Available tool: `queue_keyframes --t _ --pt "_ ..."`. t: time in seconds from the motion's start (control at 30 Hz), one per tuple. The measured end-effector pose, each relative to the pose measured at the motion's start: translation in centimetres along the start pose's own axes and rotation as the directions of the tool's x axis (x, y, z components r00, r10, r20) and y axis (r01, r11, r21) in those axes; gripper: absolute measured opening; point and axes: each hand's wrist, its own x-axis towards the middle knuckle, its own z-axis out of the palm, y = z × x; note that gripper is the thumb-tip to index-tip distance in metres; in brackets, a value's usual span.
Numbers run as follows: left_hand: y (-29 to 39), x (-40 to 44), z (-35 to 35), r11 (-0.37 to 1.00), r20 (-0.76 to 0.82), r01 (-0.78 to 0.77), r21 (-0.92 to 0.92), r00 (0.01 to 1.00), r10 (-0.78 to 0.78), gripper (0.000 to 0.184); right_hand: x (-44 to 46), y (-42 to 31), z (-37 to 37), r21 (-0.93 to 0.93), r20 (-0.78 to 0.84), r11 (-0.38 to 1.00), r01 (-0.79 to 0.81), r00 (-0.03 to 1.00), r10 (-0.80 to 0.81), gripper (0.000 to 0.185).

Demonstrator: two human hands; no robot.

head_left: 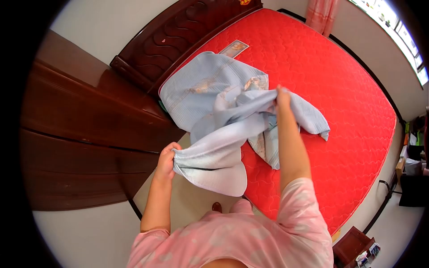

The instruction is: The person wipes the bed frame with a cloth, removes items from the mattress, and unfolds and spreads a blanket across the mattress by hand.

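A light blue bed cover (192,102) with ribbed texture and a printed pattern lies bunched on the near left part of the red mattress (344,94). Pinched in my left hand (166,160) is a stitched corner of the cover, lifted off the mattress over the floor. My right hand (282,97) has its fingers closed around a gathered fold farther along, above the mattress. Between both hands the cloth stretches in a slanting band, its pale underside showing. Some of the cover hangs past the mattress edge, and its inner folds are hidden.
A dark wooden headboard (161,42) stands along the far left of the bed. Close on my left is a brown wardrobe (89,138). A flat patterned panel (234,48) lies by the headboard. Pink curtain (321,15) and window are at the back right; a small cabinet (353,245) stands lower right.
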Motion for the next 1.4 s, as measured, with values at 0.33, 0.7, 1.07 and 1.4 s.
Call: queue_keyframes --t 0.33,0.7,1.07,1.4 --pt "-2.7 1.2 0.4 0.997 0.053 0.075 -0.021 0.996 -0.073 0.020 2.4 8.1 -3.2 -0.287 0.274 0.885 0.365 0.917 -0.290 0.059" --pt "-2.6 -0.5 2.1 0.987 0.189 0.159 -0.011 0.970 -0.155 0.022 -11.3 14.7 -1.9 0.209 0.305 0.877 -0.432 0.881 0.361 0.050" --pt "-10.7 -5.6 2.5 0.961 0.391 0.154 0.229 0.890 -0.236 0.039 -17.2 -5.0 -16.1 -0.067 -0.275 0.842 0.536 0.801 -0.532 0.020" --pt "-21.5 -16.5 8.5 0.881 0.636 0.209 0.424 0.624 -0.454 0.027 -38.9 -11.9 -32.1 -0.090 -0.429 0.670 0.737 0.578 -0.694 0.027"
